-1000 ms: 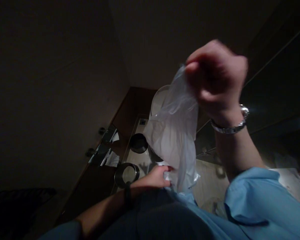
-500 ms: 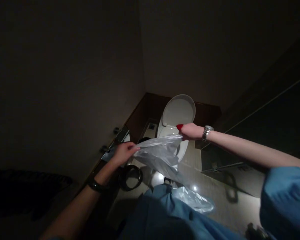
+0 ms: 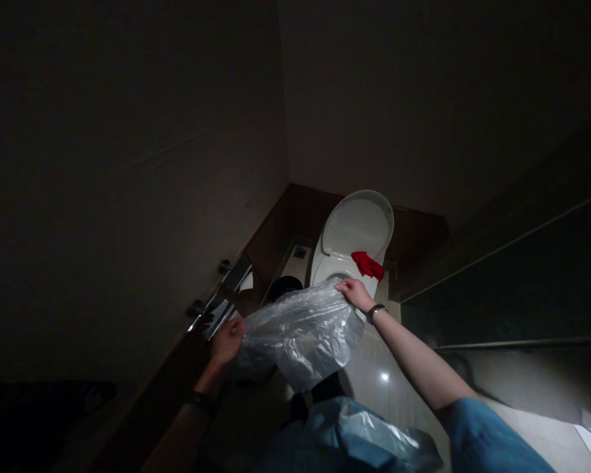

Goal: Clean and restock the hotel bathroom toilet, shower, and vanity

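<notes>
So the clear plastic bag [image 3: 300, 335] is now stretched out sideways between both hands, way lower than it was a second ago, when the right hand had it bunched up high near the camera and the left one was down by the waist. Half a second back it was already being pulled apart. Now it's opened wider and sits lower, just over the dark spot on the floor where the metal bin was showing earlier, so the bin itself is pretty much hidden behind the plastic.

Left hand [image 3: 226, 341] is pinching the bag's left edge, fingers closed on the film. Right hand [image 3: 354, 293] is pinching the top right edge, just in front of the toilet [image 3: 357, 230], whose lid stands up.

Other change: the red cloth [image 3: 368, 265] that was in or right at the right hand half a second ago now lies on the toilet rim, apart from the hand. So both hands are on the bag alone now.

My read is the bag's mouth is getting spread open, but it's too dim to tell if the rim is actually open or still stuck flat. There's also a second crumpled bag [image 3: 374, 437] down by the blue clothing, and a shiny wall fixture [image 3: 221, 302] on the left.
</notes>
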Motion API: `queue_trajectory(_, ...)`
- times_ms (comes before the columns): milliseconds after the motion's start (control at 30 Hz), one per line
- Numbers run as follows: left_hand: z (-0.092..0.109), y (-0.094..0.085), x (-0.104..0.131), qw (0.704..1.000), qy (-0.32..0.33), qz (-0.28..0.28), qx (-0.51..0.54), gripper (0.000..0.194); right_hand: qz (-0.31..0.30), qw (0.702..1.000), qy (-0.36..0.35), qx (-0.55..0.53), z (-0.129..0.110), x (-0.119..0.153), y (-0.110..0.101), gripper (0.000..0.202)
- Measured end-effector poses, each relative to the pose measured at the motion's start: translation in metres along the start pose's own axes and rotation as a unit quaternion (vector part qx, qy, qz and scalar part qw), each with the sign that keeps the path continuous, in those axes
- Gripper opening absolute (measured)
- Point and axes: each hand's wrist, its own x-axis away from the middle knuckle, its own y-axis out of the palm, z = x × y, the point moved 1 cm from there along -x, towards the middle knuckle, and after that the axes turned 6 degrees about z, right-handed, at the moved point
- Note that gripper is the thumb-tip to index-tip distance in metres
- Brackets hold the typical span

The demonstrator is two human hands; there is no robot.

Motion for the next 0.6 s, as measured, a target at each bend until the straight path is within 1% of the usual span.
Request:
queue_trajectory(67, 0.008, 0.023, 0.006, 0.999, 0.028, 0.031, -0.023, 0.035, -0.032, 0.999, 0.024, -0.011, 0.015, -0.011, 0.002, 0.029)
queue_trajectory(100, 0.015, 0.038, 0.014, 0.999, 0.034, 0.021, -0.019, 0.037, -0.045, 0.998, 0.036, -0.014, 0.022, -0.017, 0.004, 0.028)
queue_trajectory(133, 0.023, 0.057, 0.024, 1.000, 0.027, -0.011, -0.003, 0.037, -0.053, 0.997, 0.046, -0.015, 0.028, -0.023, 0.008, 0.029)
queue_trajectory(167, 0.032, 0.079, 0.035, 0.998, 0.007, -0.062, 0.022, 0.035, -0.057, 0.997, 0.055, -0.015, 0.033, -0.028, 0.012, 0.031)
queue_trajectory(233, 0.050, 0.129, 0.053, 0.980, -0.059, -0.173, 0.080, 0.031, -0.065, 0.995, 0.069, -0.020, 0.041, -0.039, 0.026, 0.038)
queue_trajectory(267, 0.059, 0.154, 0.059, 0.968, -0.095, -0.210, 0.103, 0.031, -0.075, 0.994, 0.076, -0.026, 0.044, -0.043, 0.034, 0.041)
queue_trajectory(300, 0.065, 0.178, 0.060, 0.958, -0.126, -0.228, 0.118, 0.032, -0.090, 0.992, 0.085, -0.037, 0.045, -0.048, 0.043, 0.042)
queue_trajectory(333, 0.070, 0.199, 0.058, 0.952, -0.148, -0.234, 0.127, 0.033, -0.110, 0.988, 0.095, -0.050, 0.047, -0.051, 0.051, 0.042)
queue_trajectory(367, 0.072, 0.217, 0.052, 0.947, -0.168, -0.237, 0.139, 0.033, -0.131, 0.983, 0.106, -0.066, 0.048, -0.055, 0.058, 0.040)
queue_trajectory(400, 0.073, 0.232, 0.045, 0.942, -0.183, -0.238, 0.149, 0.032, -0.151, 0.978, 0.118, -0.082, 0.050, -0.059, 0.064, 0.039)
queue_trajectory(467, 0.068, 0.250, 0.027, 0.937, -0.196, -0.240, 0.162, 0.026, -0.177, 0.969, 0.138, -0.107, 0.056, -0.068, 0.072, 0.039)
queue_trajectory(533, 0.057, 0.258, 0.011, 0.936, -0.197, -0.241, 0.164, 0.024, -0.185, 0.964, 0.159, -0.107, 0.067, -0.079, 0.078, 0.041)
queue_trajectory(600, 0.045, 0.260, -0.002, 0.940, -0.198, -0.232, 0.152, 0.027, -0.186, 0.962, 0.178, -0.089, 0.079, -0.090, 0.086, 0.042)
